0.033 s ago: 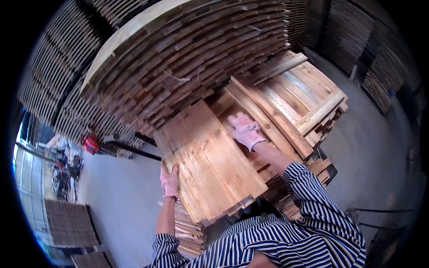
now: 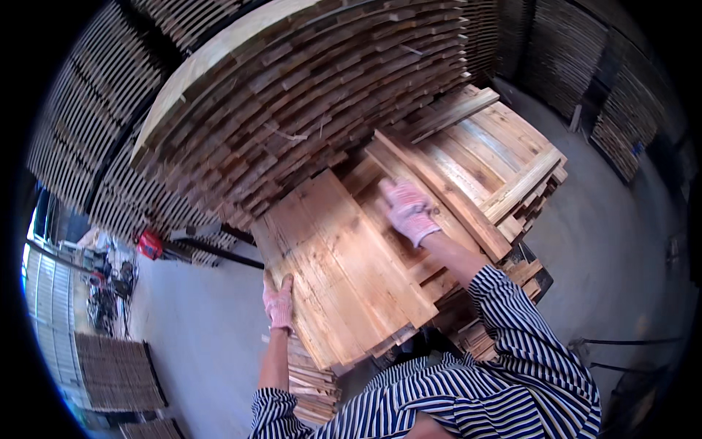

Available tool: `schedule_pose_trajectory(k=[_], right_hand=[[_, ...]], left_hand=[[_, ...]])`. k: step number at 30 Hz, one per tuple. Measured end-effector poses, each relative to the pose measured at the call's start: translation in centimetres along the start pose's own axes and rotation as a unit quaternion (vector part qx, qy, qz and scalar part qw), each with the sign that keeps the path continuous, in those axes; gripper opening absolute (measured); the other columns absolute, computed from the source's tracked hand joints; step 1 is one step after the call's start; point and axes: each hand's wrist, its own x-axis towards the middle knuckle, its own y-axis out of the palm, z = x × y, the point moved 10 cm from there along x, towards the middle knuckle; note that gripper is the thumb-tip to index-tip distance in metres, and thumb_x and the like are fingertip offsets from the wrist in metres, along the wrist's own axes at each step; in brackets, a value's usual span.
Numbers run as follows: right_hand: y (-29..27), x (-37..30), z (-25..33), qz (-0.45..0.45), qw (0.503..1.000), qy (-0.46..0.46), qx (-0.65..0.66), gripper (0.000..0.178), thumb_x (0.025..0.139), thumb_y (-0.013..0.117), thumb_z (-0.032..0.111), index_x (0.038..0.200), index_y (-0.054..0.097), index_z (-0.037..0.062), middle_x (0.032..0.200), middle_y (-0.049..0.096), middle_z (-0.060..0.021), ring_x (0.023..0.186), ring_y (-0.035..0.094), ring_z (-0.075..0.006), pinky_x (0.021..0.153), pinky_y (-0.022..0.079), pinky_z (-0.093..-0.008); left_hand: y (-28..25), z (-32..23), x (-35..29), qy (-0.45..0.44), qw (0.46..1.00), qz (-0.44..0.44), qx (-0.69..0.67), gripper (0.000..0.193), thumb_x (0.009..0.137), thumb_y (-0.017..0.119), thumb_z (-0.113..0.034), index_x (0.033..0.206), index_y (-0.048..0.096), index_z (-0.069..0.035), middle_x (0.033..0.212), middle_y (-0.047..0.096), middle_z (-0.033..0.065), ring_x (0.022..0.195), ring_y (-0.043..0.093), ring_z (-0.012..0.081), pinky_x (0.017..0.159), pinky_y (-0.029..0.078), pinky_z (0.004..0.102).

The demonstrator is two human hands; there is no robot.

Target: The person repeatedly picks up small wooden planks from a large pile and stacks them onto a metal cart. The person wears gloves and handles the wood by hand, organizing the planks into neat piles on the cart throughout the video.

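Note:
A pale wooden panel of side-by-side planks [image 2: 340, 256] lies tilted in front of me on top of a stack. My left hand [image 2: 278, 301], in a pink knit glove, grips the left edge of the outermost plank, its thumb on the top face and its fingers along the side. My right hand [image 2: 409, 211], gloved the same way, is blurred and held low over the gap right of the panel. Its fingers look stretched out, and nothing shows in them. Close beside it run a light plank [image 2: 457, 233] and a reddish-brown strip [image 2: 446, 194].
A tall pile of layered boards [image 2: 292, 110] rises just beyond the panel. More planks [image 2: 475, 150] with crosswise battens lie to the right. Stacked wood sticks [image 2: 311, 384] stand below on the grey floor [image 2: 197, 314]. A red object [image 2: 149, 245] lies far left.
My right hand has shifted slightly right and toward the light plank, away from the panel. The left hand stays on the panel's edge. The view has moved a little.

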Motion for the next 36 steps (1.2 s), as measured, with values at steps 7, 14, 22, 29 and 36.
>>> schedule_pose_trajectory(k=[7, 14, 22, 29, 36], right_hand=[[-3.8, 2.4, -14.3, 0.061, 0.988, 0.135, 0.03, 0.078, 0.087, 0.071, 0.056, 0.154, 0.045, 0.0278, 0.14, 0.059, -0.0203, 0.127, 0.06, -0.0363, 0.099, 0.052, -0.052], [-7.3, 1.9, -14.4, -0.08, 0.963, 0.096, -0.237, 0.073, 0.089, 0.07, 0.057, 0.152, 0.046, 0.0283, 0.139, 0.058, -0.0209, 0.125, 0.059, -0.0401, 0.091, 0.054, -0.0523], [0.2, -0.8, -4.7, 0.089, 0.995, 0.01, 0.037, 0.063, 0.097, 0.062, 0.051, 0.143, 0.048, 0.0116, 0.121, 0.064, -0.0225, 0.11, 0.064, -0.0366, 0.075, 0.058, -0.0504], [2.7, 0.4, -4.1, 0.034, 0.987, -0.042, 0.154, 0.057, 0.1, 0.055, 0.044, 0.149, 0.048, 0.0164, 0.135, 0.058, -0.0229, 0.125, 0.059, -0.0382, 0.106, 0.046, -0.0525], [-7.0, 2.8, -17.1, 0.028, 0.993, 0.099, -0.049, 0.064, 0.089, 0.07, 0.045, 0.147, 0.053, 0.0227, 0.13, 0.064, -0.019, 0.117, 0.064, -0.0359, 0.092, 0.054, -0.051]], left_hand=[[4.4, 6.5, -0.3, -0.226, 0.947, 0.083, -0.213, 0.102, 0.087, 0.08, -0.055, 0.159, 0.036, 0.002, 0.149, 0.055, 0.0203, 0.13, 0.058, 0.0321, 0.111, 0.046, 0.0412], [4.3, 8.6, 0.4, -0.263, 0.938, 0.096, -0.205, 0.108, 0.086, 0.079, -0.061, 0.159, 0.033, 0.005, 0.148, 0.054, 0.0211, 0.132, 0.056, 0.0311, 0.111, 0.047, 0.0434], [4.4, 7.4, 0.0, -0.252, 0.934, 0.098, -0.235, 0.11, 0.085, 0.079, -0.062, 0.159, 0.032, 0.005, 0.152, 0.051, 0.0208, 0.133, 0.056, 0.0324, 0.11, 0.048, 0.043], [6.1, 5.5, -0.5, -0.259, 0.934, 0.103, -0.223, 0.104, 0.087, 0.077, -0.063, 0.153, 0.04, 0.008, 0.144, 0.057, 0.0233, 0.128, 0.06, 0.0337, 0.103, 0.053, 0.0444], [2.0, 8.6, -0.6, -0.256, 0.948, 0.073, -0.174, 0.104, 0.086, 0.076, -0.065, 0.149, 0.043, 0.011, 0.141, 0.059, 0.0257, 0.122, 0.064, 0.0344, 0.1, 0.055, 0.046]])
